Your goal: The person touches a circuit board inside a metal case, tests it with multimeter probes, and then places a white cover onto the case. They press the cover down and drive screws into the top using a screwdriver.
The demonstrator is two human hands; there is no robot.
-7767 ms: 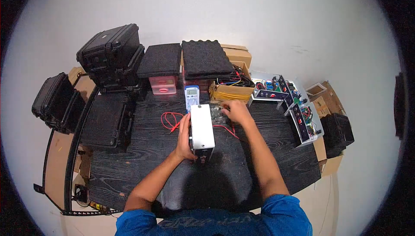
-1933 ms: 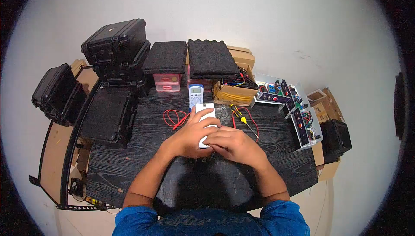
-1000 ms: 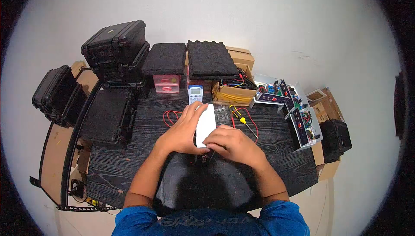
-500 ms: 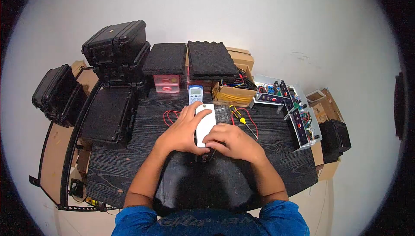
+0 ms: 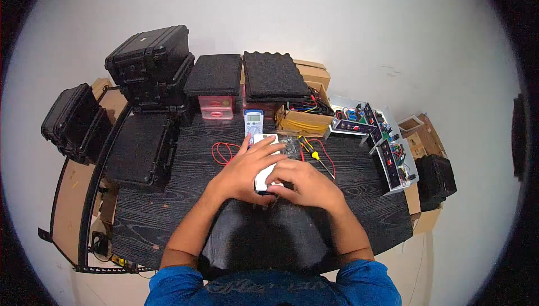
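Note:
A white box [image 5: 261,181] stands on the dark table at the centre, its narrow white side facing up. My left hand [image 5: 245,172] is wrapped over it from the left, fingers lying across its top. At the box's near right edge, my right hand [image 5: 297,181] has thumb and fingers pinched together; whatever they hold is too small to make out. Just behind the box is a blue and white multimeter [image 5: 254,121] with red leads [image 5: 220,153]. A clear bag of small parts [image 5: 291,146] and a yellow and black screwdriver [image 5: 313,153] lie to the right.
Black hard cases [image 5: 147,62] are stacked at the left. Pink drawers [image 5: 217,108] sit under black foam [image 5: 214,76]. A cardboard box of cables [image 5: 306,120] stands behind the bag. Opened white housings with circuit boards [image 5: 394,160] are at the right of the table [image 5: 359,222].
The screwdriver has come to lie on the table since the earliest frame. My right hand has come from the bag to the box. My left fingers have just spread further over its top.

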